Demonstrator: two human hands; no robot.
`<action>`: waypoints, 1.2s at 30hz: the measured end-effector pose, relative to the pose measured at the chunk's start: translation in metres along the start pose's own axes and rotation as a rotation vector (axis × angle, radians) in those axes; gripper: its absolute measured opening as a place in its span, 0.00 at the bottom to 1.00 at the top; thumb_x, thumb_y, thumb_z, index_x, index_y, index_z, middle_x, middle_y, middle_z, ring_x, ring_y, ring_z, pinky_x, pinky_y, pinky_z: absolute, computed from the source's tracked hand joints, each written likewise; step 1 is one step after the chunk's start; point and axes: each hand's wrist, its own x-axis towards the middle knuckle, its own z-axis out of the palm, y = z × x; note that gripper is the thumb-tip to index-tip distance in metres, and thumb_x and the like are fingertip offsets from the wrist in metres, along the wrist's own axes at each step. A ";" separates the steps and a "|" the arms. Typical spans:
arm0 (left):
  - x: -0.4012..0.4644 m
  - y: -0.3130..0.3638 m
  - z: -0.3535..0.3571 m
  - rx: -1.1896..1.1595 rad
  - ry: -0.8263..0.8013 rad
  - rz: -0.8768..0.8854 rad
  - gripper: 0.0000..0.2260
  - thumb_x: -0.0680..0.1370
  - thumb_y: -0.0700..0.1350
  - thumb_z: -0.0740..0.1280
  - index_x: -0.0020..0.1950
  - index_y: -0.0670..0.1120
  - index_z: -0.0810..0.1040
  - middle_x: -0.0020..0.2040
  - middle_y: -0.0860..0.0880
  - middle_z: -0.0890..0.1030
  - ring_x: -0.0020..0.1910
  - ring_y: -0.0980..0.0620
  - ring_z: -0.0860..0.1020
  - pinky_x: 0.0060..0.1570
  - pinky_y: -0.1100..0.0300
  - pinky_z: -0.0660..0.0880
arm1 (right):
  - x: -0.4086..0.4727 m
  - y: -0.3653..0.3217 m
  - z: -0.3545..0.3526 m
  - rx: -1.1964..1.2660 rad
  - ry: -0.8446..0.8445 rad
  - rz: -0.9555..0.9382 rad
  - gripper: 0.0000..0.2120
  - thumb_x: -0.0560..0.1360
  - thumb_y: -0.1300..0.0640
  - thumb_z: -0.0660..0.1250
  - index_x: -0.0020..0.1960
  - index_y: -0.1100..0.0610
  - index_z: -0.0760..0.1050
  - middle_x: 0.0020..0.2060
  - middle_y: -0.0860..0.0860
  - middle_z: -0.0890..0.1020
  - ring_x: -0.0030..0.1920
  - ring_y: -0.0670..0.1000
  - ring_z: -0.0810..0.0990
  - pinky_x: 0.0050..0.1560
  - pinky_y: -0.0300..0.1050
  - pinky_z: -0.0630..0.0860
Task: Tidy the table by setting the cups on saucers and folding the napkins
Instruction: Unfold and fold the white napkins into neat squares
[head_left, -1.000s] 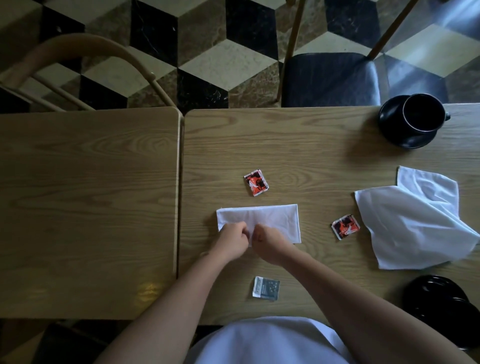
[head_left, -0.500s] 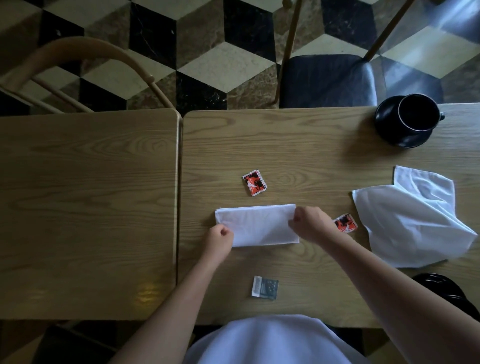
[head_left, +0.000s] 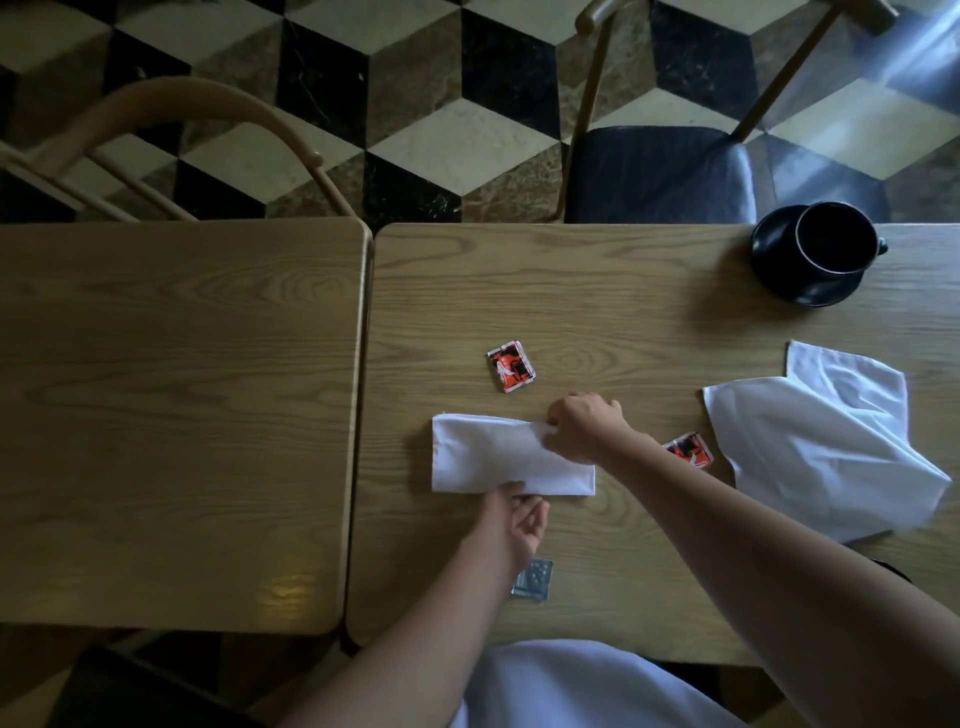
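Two wooden tables (head_left: 597, 291) were seen pushed together over a cube-patterned floor. A folded napkin (head_left: 488, 457) lay flat near the middle of the right-hand table. Its upper right corner was pinched and lifted by the right hand (head_left: 584, 428), while its near edge was touched by the left hand (head_left: 514, 519), fingers loosely curled. An unfolded napkin (head_left: 826, 447) was spread to the right. A black cup (head_left: 831, 241) was set on its saucer (head_left: 774, 270) at the far right.
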 end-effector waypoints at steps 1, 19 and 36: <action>0.002 -0.004 -0.001 -0.013 0.001 0.019 0.05 0.76 0.39 0.68 0.44 0.39 0.74 0.45 0.43 0.76 0.45 0.50 0.77 0.39 0.63 0.74 | -0.004 -0.002 -0.004 0.011 -0.017 -0.010 0.12 0.74 0.47 0.66 0.53 0.50 0.81 0.57 0.53 0.79 0.62 0.58 0.75 0.57 0.52 0.67; -0.013 0.019 -0.036 0.522 -0.217 0.471 0.22 0.75 0.39 0.70 0.68 0.41 0.70 0.58 0.39 0.81 0.48 0.45 0.81 0.46 0.52 0.79 | -0.106 -0.008 0.083 1.293 0.075 0.366 0.10 0.77 0.58 0.69 0.52 0.64 0.80 0.47 0.60 0.85 0.41 0.52 0.80 0.41 0.45 0.74; 0.001 -0.013 -0.072 0.967 -0.032 0.721 0.28 0.78 0.39 0.65 0.75 0.52 0.61 0.50 0.45 0.79 0.42 0.50 0.79 0.34 0.62 0.76 | -0.122 0.009 0.105 1.228 -0.039 0.471 0.13 0.75 0.58 0.66 0.59 0.56 0.71 0.52 0.59 0.81 0.46 0.56 0.84 0.36 0.48 0.84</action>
